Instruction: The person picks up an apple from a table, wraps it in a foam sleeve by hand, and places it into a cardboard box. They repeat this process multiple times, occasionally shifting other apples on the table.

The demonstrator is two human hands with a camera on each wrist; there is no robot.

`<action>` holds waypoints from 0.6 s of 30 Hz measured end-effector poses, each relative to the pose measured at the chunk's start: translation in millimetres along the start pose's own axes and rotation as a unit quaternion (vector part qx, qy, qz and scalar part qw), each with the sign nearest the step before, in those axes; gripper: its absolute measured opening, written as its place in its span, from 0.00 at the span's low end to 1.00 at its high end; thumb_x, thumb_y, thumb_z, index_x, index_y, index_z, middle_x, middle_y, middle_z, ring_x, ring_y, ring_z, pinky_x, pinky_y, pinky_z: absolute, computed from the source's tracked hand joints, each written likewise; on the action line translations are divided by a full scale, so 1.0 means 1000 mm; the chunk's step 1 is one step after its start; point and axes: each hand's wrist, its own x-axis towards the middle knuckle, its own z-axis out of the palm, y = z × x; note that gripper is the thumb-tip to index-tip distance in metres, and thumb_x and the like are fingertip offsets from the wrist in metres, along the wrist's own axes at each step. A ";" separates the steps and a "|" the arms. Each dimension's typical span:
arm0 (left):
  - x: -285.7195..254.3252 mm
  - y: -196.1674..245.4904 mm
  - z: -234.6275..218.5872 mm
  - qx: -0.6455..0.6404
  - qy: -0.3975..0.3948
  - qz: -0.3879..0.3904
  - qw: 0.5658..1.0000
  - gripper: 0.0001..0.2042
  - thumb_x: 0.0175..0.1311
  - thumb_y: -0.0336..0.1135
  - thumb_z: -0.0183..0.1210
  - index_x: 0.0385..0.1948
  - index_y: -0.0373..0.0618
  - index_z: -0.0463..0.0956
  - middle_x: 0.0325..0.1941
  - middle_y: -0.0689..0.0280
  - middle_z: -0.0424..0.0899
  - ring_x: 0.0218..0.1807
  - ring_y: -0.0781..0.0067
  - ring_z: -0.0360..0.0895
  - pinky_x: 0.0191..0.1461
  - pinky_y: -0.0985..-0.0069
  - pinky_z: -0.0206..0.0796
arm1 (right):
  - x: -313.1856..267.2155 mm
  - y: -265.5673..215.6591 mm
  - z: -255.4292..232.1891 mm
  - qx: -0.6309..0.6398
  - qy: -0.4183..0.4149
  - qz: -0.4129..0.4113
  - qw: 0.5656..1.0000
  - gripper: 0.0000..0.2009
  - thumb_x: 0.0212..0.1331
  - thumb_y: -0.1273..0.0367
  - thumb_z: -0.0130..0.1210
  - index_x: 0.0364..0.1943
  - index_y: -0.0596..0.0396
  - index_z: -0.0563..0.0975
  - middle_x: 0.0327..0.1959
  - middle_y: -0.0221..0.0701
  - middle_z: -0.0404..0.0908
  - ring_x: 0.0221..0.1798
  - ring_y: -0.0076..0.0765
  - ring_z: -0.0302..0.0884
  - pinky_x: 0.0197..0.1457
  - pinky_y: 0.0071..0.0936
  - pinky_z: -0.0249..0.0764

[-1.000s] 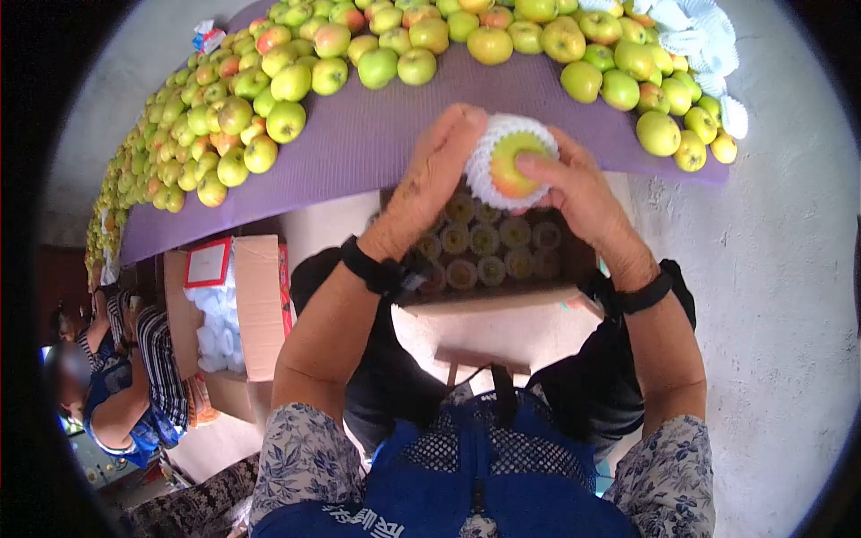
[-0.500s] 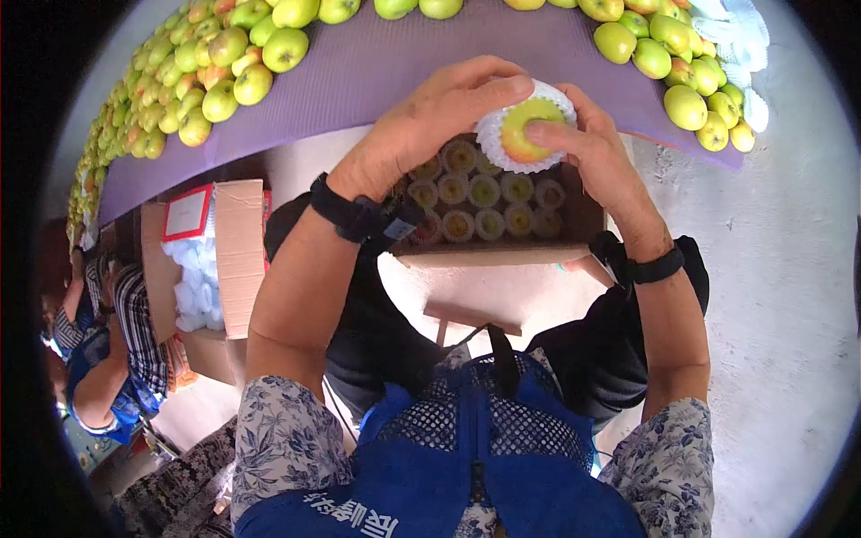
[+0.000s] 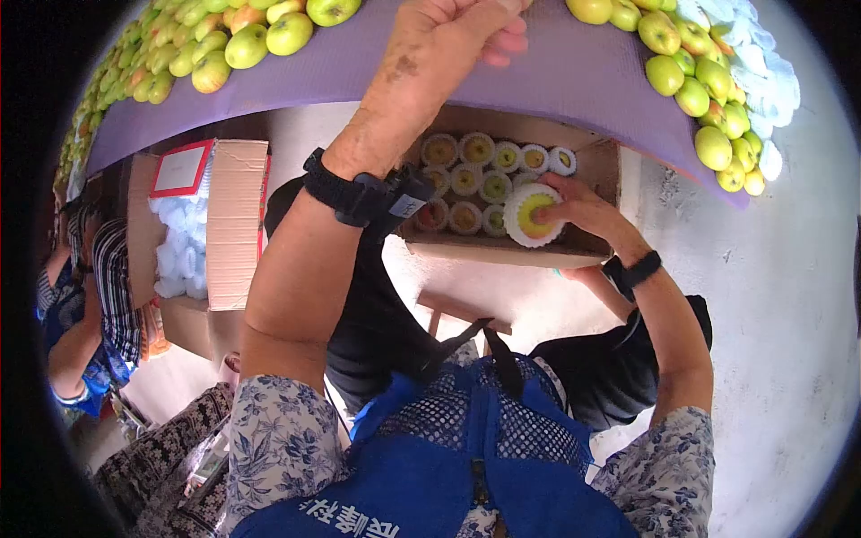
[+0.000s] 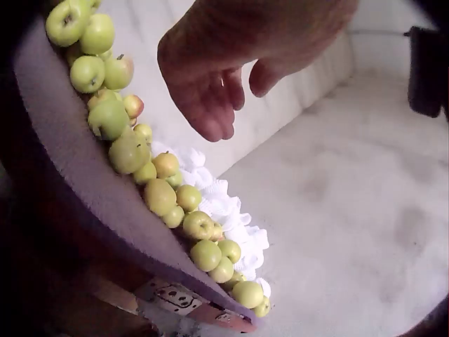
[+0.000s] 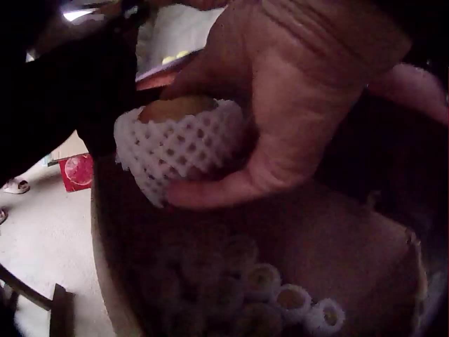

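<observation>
My right hand [image 3: 587, 213] grips a yellow-green apple [image 3: 538, 210] wrapped in a white foam net [image 5: 179, 144]. It holds the apple over the front right part of an open cardboard box [image 3: 502, 253]. Inside that box stand rows of apples in foam nets [image 3: 465, 179]. Up at the purple mat's edge, my left hand [image 3: 453, 40] hangs with loosely bent fingers and nothing in them. In the left wrist view the left hand [image 4: 224, 63] shows beyond a line of bare apples [image 4: 130, 151].
Bare apples [image 3: 211, 70] lie heaped on the purple mat [image 3: 359, 81], left and right. White foam nets [image 3: 758, 72] are piled at the far right. A second carton [image 3: 238, 224] holding foam nets stands left. Another person [image 3: 81, 332] sits beyond it. A wooden stool [image 3: 462, 309] is between my legs.
Both hands were on the netted apple. The left hand has let go and moved up over the mat. The right hand has carried the apple down over the box.
</observation>
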 end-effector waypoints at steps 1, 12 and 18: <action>0.002 0.001 -0.003 0.002 0.003 0.002 1.000 0.11 0.70 0.38 0.51 0.43 0.41 0.76 0.34 0.65 0.81 0.35 0.77 0.77 0.41 0.80 0.70 | 0.018 0.008 0.000 -0.002 -0.002 -0.003 1.000 0.28 0.46 0.61 0.65 0.53 0.59 0.72 0.48 0.37 0.79 0.52 0.34 0.74 0.59 0.29 0.66; -0.010 0.010 -0.045 0.023 0.096 0.016 0.995 0.14 0.70 0.37 0.49 0.46 0.37 0.77 0.36 0.62 0.83 0.37 0.72 0.81 0.41 0.76 0.73 | 0.207 0.072 0.042 0.083 0.050 0.043 0.994 0.37 0.47 0.55 0.65 0.60 0.59 0.66 0.59 0.43 0.68 0.52 0.41 0.74 0.41 0.30 0.78; -0.013 0.014 -0.043 0.055 0.083 -0.001 0.995 0.13 0.70 0.34 0.48 0.45 0.36 0.77 0.36 0.61 0.83 0.36 0.73 0.81 0.40 0.77 0.73 | 0.249 0.086 0.064 0.112 0.119 -0.038 0.986 0.39 0.45 0.55 0.66 0.61 0.57 0.65 0.57 0.42 0.69 0.53 0.43 0.73 0.45 0.36 0.77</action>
